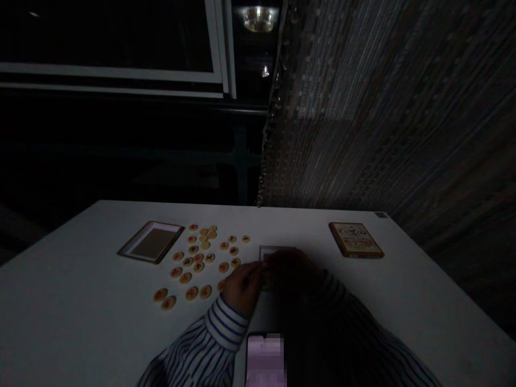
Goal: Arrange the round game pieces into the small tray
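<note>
My left hand (243,287) is at the left side of a small pale-rimmed tray (278,248), its fingers bent together in a pinch. Whatever they hold, if anything, is hidden. Over the same tray lies my right hand (292,270), in deep shadow, so its fingers cannot be made out. A few round pieces (267,279) show dimly between the hands. Left of my left hand, several round Chinese chess pieces (209,258) with red or black characters are scattered, some blank side up.
An open, shallow box part (150,242) lies at the left. A closed box with printed characters (356,239) rests at the right on the white table (411,301). A lit phone (262,357) is at the near edge. Behind hangs a string curtain (342,107).
</note>
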`<move>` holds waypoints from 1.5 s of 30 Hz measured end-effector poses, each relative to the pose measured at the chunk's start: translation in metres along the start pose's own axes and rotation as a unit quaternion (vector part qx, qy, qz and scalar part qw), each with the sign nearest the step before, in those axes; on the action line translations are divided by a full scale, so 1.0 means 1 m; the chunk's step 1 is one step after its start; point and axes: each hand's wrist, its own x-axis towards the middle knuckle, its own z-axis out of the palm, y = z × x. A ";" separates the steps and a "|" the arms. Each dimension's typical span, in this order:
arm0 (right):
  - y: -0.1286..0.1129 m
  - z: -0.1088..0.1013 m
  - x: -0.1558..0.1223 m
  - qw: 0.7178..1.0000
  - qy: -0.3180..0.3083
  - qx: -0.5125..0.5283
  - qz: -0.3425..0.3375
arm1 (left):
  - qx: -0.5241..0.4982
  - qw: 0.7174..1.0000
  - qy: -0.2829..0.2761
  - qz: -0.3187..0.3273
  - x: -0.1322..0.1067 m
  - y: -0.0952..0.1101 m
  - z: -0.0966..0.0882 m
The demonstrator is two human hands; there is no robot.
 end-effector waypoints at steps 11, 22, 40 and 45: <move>-0.006 -0.004 0.001 0.984 -0.022 -0.155 -0.083 | -0.078 0.989 -0.042 -0.117 0.003 0.002 -0.002; -0.002 -0.001 0.002 0.981 -0.010 -0.167 -0.099 | -0.106 0.979 -0.041 -0.168 0.004 0.000 -0.003; 0.005 0.001 -0.001 0.999 0.037 -0.021 -0.021 | -0.149 0.966 0.000 -0.211 0.005 -0.006 -0.003; 0.003 0.004 -0.001 0.999 0.044 -0.017 -0.018 | -0.168 0.959 -0.004 -0.228 0.004 -0.007 -0.001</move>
